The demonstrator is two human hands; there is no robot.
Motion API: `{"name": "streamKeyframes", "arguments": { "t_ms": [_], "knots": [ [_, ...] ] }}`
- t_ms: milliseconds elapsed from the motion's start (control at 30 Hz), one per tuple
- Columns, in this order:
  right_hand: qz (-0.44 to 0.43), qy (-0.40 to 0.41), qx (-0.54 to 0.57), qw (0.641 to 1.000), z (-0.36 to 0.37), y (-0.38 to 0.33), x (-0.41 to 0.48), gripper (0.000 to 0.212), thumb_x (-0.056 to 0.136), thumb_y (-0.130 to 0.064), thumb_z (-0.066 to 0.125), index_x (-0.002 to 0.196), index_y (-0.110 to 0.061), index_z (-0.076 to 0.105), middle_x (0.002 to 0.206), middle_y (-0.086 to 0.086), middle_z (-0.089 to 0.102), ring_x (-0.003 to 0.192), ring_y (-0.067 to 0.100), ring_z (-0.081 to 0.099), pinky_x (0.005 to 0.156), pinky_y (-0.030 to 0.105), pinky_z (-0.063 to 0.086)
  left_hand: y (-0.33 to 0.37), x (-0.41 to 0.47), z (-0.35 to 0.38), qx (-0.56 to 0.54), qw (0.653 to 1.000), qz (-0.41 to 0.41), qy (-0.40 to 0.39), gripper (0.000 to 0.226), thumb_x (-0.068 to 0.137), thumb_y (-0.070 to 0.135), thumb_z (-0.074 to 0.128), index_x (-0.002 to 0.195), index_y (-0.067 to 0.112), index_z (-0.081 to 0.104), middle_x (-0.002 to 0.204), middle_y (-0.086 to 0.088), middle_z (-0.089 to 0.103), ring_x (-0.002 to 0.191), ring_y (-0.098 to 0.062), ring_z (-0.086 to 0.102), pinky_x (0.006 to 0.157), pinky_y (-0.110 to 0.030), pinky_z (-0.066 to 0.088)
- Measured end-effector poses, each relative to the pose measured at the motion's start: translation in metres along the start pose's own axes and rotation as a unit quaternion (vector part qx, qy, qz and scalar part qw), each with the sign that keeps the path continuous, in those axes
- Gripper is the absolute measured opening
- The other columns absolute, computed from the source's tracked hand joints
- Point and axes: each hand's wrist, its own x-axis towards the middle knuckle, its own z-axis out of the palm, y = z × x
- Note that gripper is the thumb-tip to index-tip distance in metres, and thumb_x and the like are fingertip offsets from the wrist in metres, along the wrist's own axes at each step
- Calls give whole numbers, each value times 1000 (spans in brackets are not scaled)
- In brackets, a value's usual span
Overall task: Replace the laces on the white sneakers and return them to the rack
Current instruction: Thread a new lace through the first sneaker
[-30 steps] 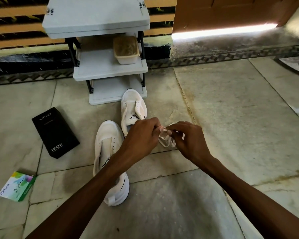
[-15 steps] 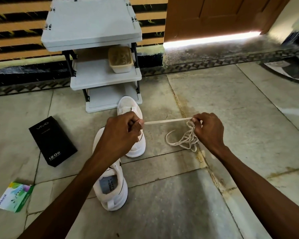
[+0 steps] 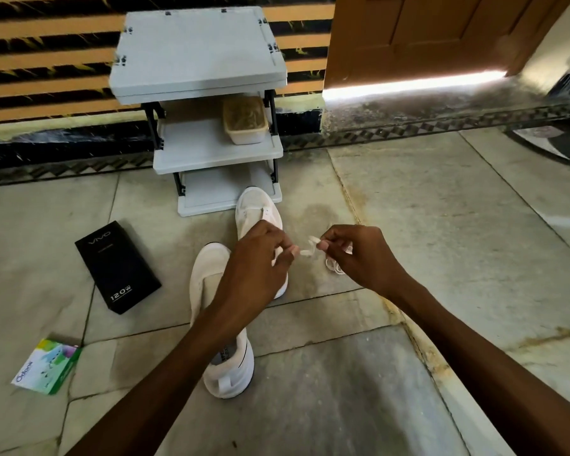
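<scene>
Two white sneakers stand on the floor in front of the grey rack [image 3: 218,149]. The near sneaker [image 3: 208,284] lies toes away from me, partly under my left forearm. The far sneaker [image 3: 255,209] touches the rack's bottom shelf, with no lace visible in its eyelets. Above them my left hand [image 3: 260,261] and my right hand [image 3: 362,255] pinch a white lace [image 3: 310,246] between them, fingertips close together. The rest of the lace hangs in loops [image 3: 334,266] under my right hand.
A black phone box [image 3: 117,266] lies left of the sneakers, and a small green and white packet [image 3: 46,365] lies nearer me at the far left. A beige tub [image 3: 246,121] sits on the rack's middle shelf. A wooden door [image 3: 425,34] stands at the back right.
Half a second ago the lace was stretched taut between my hands held wide apart. Now my hands have come back together and the lace is slack and bunched.
</scene>
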Motion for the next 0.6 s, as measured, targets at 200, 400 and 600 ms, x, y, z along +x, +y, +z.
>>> {"name": "streamKeyframes", "arguments": {
  "t_ms": [200,400,600],
  "knots": [
    [-90,1,-21,996,-4,-18,-3,18,91,-25,61,81,-17,74,70,-10,69,63,6,53,72,8,35,0,3,4,-17,994,89,-62,13,91,18,63,81,20,56,111,7,63,97,-1,51,79,-14,38],
    [-87,11,-65,994,-8,-26,-7,19,92,-26,58,82,-20,73,76,-11,70,65,6,51,72,26,39,7,6,0,5,993,75,-88,13,92,22,63,81,15,64,82,6,60,75,-7,49,66,-18,34],
    [-54,65,-165,983,2,-19,-17,17,90,-24,56,85,-24,73,79,-10,70,74,18,57,70,36,42,19,-1,-5,-11,993,47,-108,14,88,24,68,79,13,68,80,4,64,75,-11,57,72,-27,48]
  ]
}}
